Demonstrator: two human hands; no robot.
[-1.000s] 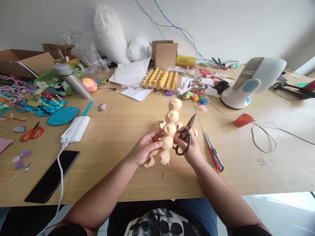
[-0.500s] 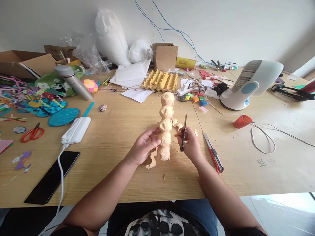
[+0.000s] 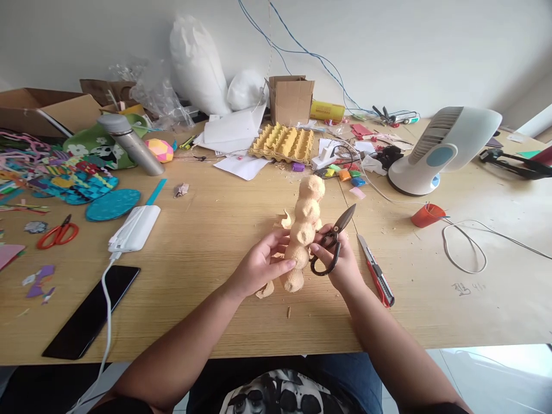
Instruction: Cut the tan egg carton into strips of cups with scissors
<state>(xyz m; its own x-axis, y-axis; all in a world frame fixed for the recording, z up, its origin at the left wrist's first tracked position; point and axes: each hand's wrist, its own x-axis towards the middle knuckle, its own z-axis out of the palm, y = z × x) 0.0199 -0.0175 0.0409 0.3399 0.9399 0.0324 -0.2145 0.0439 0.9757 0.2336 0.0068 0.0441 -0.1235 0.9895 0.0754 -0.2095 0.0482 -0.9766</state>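
Observation:
A strip of pale orange egg carton cups point(image 3: 305, 230) tilts slightly, its far end leaning right. My left hand point(image 3: 267, 261) holds its near part from the left side, thumb on top. Black-handled scissors point(image 3: 331, 240) rest in my right hand point(image 3: 342, 259), blades pointing away and to the right; this hand's fingertips reach the strip's right side. Curled offcuts point(image 3: 265, 290) lie under and beside the strip, with small crumbs on the table.
A red utility knife point(image 3: 376, 270) lies right of my right arm. Farther back are a yellow egg tray point(image 3: 282, 144), a fan point(image 3: 433, 152) and a red cup point(image 3: 426, 215). A phone point(image 3: 92, 313), power bank point(image 3: 134, 229) and red scissors point(image 3: 58, 234) lie left.
The strip has tilted and its far end has moved right. The scissors have turned, now showing their handle loops and pointing farther right. My right hand's fingertips have come to the strip.

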